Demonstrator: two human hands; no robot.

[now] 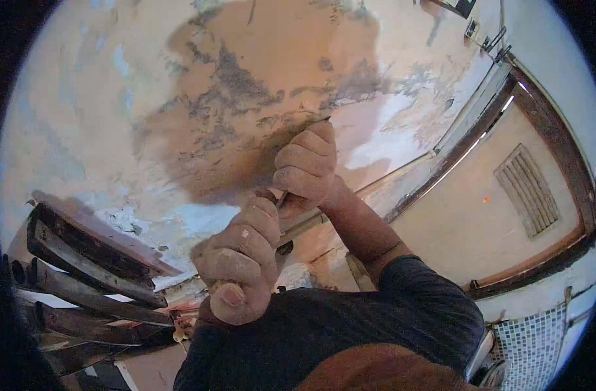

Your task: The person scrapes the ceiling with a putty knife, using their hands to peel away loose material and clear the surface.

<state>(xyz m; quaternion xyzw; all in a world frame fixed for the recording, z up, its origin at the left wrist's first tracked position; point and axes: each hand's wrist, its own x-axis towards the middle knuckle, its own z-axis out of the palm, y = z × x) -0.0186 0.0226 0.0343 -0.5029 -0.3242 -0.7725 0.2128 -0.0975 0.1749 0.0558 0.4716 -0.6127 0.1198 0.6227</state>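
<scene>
My left hand (239, 260) is a closed fist, dusty and whitish, low in front of my chest. My right hand (308, 163) is also closed, higher up and slightly to the right, close to the wall. Both are wrapped around one slim tool, whose thin shaft (282, 199) shows in the gap between the fists. A small dark tip (327, 119) pokes out above my right hand at the wall surface. The fingers cover most of the tool, so its exact kind stays hidden. Bare, stained plaster (259, 58) with rough dark patches lies behind the hands.
Flaking paint covers the wall (63, 130) around the brown area. Dark slatted wood (96, 287) juts out at lower left. A door (480, 189) with a brown frame and louvred vent stands at right, and a checkered cloth or panel (531, 348) is at lower right.
</scene>
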